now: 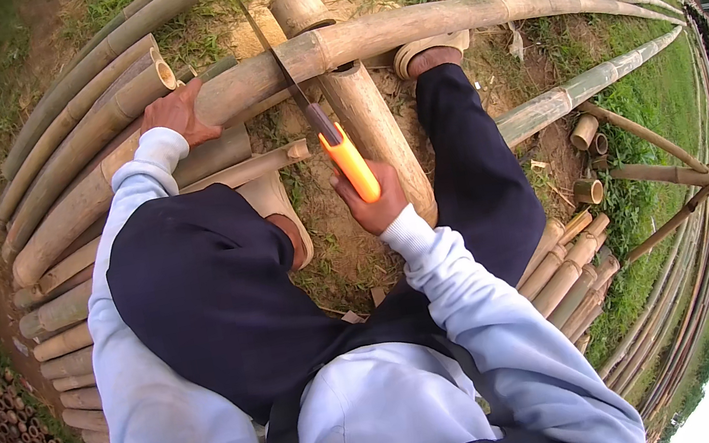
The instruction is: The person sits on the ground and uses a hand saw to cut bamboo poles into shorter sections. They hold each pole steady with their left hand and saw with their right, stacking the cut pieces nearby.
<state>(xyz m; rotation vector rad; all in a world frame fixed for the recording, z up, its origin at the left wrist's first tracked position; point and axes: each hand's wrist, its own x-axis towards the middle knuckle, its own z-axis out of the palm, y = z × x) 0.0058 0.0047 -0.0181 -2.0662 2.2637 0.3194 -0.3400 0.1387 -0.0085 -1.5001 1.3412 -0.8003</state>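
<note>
A long, thick bamboo pole runs crosswise in front of me, over a shorter bamboo log lying on the ground. My left hand is closed over the pole, its fingers wrapped partly round the top. In my right hand is a hand saw with an orange handle, gripped in closed fingers. The dark blade slants up and away across the pole, between my left hand and the log. Its contact with the pole cannot be made out clearly.
Cut bamboo lengths lie stacked at the left. Behind my right leg are more cut pieces and short bamboo rings. Another pole extends to the right, near a bamboo frame. My sandalled feet flank the log.
</note>
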